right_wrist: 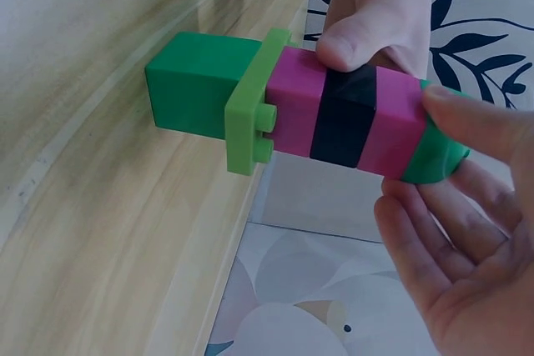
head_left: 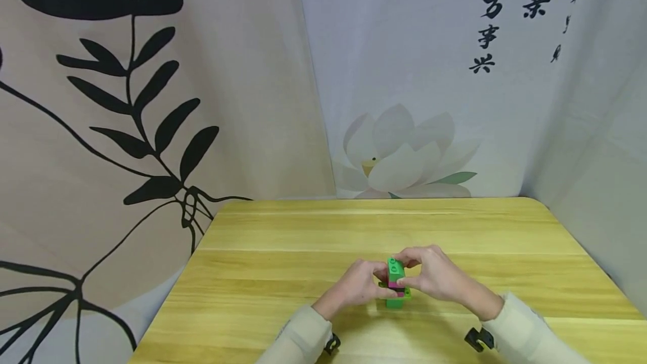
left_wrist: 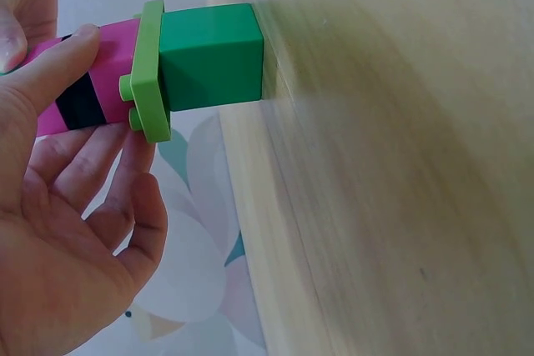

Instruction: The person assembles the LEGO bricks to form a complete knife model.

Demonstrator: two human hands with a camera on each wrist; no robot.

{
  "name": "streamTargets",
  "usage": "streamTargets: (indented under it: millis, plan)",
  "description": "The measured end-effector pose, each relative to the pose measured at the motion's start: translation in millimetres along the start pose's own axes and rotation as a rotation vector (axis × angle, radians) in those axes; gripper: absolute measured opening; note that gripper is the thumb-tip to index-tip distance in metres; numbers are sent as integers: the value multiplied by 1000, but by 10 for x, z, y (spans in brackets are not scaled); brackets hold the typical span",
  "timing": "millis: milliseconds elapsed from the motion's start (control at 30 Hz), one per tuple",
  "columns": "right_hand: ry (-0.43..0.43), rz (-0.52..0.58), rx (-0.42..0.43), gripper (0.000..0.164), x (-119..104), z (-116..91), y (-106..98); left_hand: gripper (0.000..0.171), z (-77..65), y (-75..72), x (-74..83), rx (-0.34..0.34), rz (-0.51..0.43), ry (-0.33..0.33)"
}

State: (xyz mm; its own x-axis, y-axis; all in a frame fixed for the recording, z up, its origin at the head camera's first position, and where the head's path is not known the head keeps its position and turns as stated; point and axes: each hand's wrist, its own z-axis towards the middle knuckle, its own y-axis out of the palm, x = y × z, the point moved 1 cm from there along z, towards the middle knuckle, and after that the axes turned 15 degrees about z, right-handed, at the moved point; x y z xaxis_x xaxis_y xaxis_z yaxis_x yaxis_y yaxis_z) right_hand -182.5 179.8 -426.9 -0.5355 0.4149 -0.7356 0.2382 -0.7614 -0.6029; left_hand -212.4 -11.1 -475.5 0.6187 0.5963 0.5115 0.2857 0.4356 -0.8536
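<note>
A stack of toy building bricks stands roughly upright over the table. From the bottom it has a green brick [left_wrist: 213, 60], a wider lime plate [right_wrist: 242, 122] with studs, a pink brick [right_wrist: 294, 106], a black brick [right_wrist: 344, 118], another pink brick [right_wrist: 390, 118] and a green top brick [head_left: 396, 270]. My left hand [head_left: 356, 282] grips the middle, its thumb across the pink and black bricks. My right hand [head_left: 440, 274] pinches the green top brick between thumb and fingers. Whether the bottom brick touches the table cannot be told.
The wooden table [head_left: 283, 235] spreads out around both hands. Behind it hangs a pale curtain [head_left: 263, 100] with printed leaves, a lotus and writing. A black strap piece [head_left: 478, 339] hangs by the right sleeve.
</note>
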Motion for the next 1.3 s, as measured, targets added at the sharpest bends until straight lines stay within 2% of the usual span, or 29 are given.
streamTargets:
  millis: [300,567,867,967,1100,1300]
  plan:
    - [17,12,13,34,-7,-9,11,19,1,-6,5,-7,-13,-5]
    - [21,80,38,37,17,-74,78,20,-20,11,18,-7,-26,-27]
    - [51,140,19,44,103,-118,138,21,-44,6,5,-31,-40,-20]
    - [76,155,-5,45,158,-140,163,22,-41,7,-9,-47,-66,-48]
    - [158,213,-14,45,244,-134,212,21,-18,14,-43,-44,-104,-103]
    - [239,262,66,48,357,-36,253,32,58,35,-114,-35,-132,-183]
